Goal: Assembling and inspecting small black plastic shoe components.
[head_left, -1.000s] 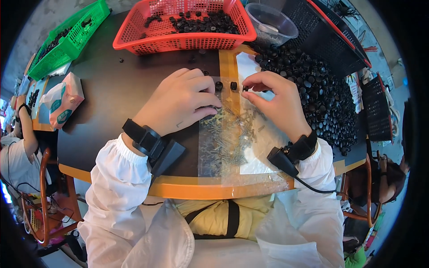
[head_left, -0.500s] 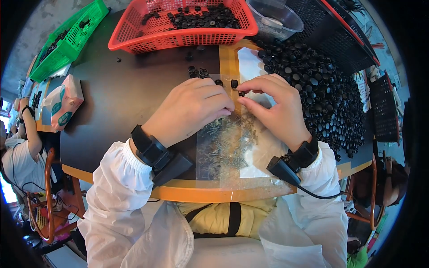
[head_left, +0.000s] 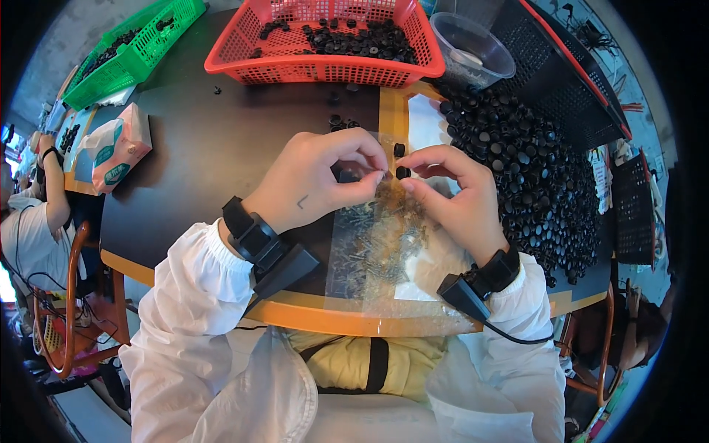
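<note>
Between the thumb and forefinger of my right hand is a small black knob. Just left of it, my left hand makes a pinch, thumb against fingertips; whatever sits in the pinch is too small to make out. A second black knob stands just beyond my right fingertips. Several more black knobs lie past my left hand, partly covered by it. Below both hands, a heap of thin metal pins or screws is spread on a clear plastic sheet.
A large pile of black round caps covers the table's right side. At the back stand a red basket with black parts and a clear tub. To the left are a tissue pack, a green basket and another person's arm.
My left hand has turned so its thumb shows, pinched together close to the knob. My right hand keeps its hold on the knob. The whole view has shifted slightly.
</note>
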